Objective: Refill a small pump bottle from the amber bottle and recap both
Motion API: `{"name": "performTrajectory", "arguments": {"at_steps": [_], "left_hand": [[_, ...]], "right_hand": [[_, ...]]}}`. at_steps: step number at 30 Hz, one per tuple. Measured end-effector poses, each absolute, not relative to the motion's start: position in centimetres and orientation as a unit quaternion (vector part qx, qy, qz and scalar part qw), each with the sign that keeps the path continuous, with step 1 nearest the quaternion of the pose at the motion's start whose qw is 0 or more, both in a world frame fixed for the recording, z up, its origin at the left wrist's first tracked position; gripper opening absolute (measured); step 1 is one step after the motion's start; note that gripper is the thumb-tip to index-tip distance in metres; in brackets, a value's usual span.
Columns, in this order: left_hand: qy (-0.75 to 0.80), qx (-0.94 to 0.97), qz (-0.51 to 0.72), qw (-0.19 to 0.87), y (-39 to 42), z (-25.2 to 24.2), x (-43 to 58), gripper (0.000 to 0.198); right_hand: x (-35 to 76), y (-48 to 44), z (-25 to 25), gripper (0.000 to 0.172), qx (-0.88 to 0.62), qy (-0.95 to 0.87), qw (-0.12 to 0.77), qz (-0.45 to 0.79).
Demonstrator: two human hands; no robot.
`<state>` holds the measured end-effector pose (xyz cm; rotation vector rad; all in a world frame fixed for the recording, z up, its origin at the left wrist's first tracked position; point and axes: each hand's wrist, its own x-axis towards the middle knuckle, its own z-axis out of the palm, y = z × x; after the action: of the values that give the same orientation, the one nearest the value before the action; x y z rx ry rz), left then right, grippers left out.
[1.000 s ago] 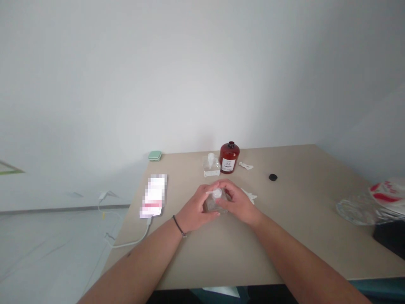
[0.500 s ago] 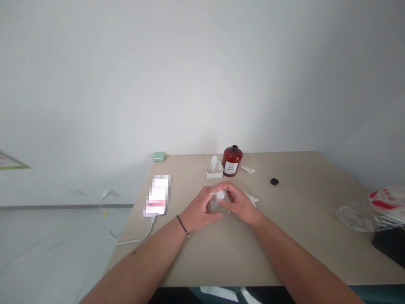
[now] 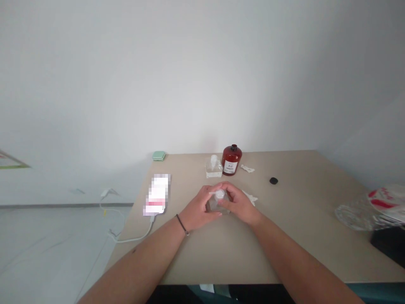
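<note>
A clear bottle with a white pump top [image 3: 219, 194] stands on the table between my two hands. My left hand [image 3: 202, 209] curves around its left side, thumb low in front. From the right, my right hand [image 3: 237, 202] closes on it, with the thumb near the neck. Both hands' fingertips meet behind the white top. My fingers hide part of the bottle's body. Just beyond my hands stand a small clear box with white tissue [image 3: 214, 167] and a dark red-brown bottle [image 3: 231, 161] with a white label and an uncapped neck.
A phone [image 3: 157, 194] with a white charging cable [image 3: 134, 240] lies to the left. A green case [image 3: 158, 156] sits at the back left. Crumpled tissue [image 3: 247, 168] and a black cap [image 3: 274, 180] lie to the right. A large clear plastic bottle [image 3: 357, 215] lies at the right edge.
The view has shifted very slightly. My hands keep the same hold on the clear bottle, and nothing else has visibly moved.
</note>
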<state>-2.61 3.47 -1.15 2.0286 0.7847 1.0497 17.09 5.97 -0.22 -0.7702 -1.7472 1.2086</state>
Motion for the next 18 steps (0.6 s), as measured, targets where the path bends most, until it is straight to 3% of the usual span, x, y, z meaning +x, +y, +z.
{"name": "performTrajectory", "arguments": {"at_steps": [18], "left_hand": [[0.313,0.785,0.402,0.353,3.4,-1.1,-2.7,0.083]], "right_hand": [[16.9,5.7,0.4,0.031,-0.316,-0.706,0.437,0.458]]}}
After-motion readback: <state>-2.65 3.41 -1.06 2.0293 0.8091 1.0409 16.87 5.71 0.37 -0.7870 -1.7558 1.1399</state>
